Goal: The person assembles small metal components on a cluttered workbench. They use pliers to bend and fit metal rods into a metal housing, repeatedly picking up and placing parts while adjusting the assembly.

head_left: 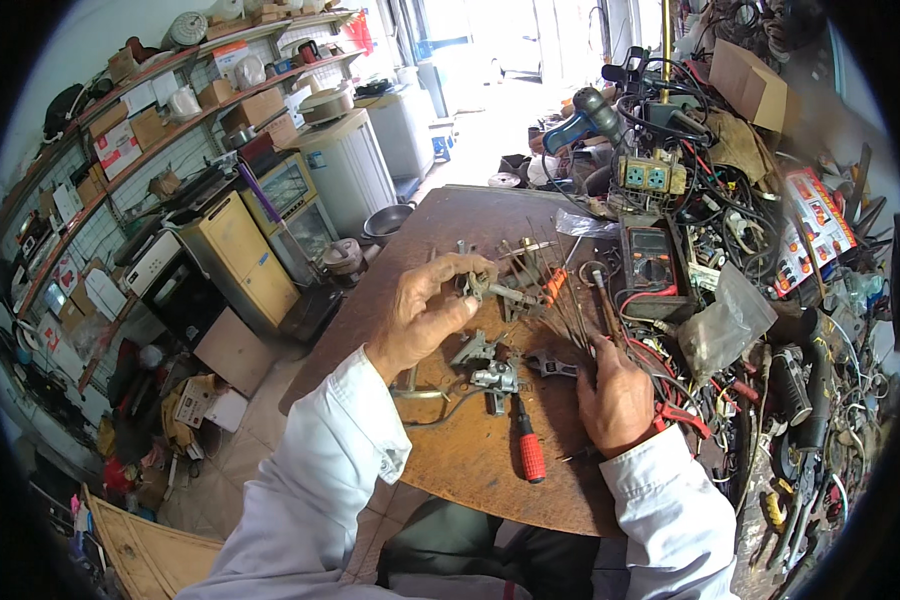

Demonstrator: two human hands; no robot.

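My left hand (425,310) is raised over the middle of the workbench, thumb and fingers closed on a small greyish metal fitting (477,287). On the right, my right hand (615,397) has its fingers curled round the lower ends of several thin dark metal rods (568,312), which fan out up and away. Just left of that hand lies an adjustable wrench (552,367). Between my forearms rest a silvery metal mechanism (497,377) and a red-handled screwdriver (530,452). Beyond the hands is another screwdriver with an orange handle (555,287).
The brown workbench (440,455) has a heap of cables and tools along its right side. A multimeter (652,258), a clear plastic bag (725,322) and a socket block (652,176) are in it. Shelves and old appliances (345,165) line the left wall.
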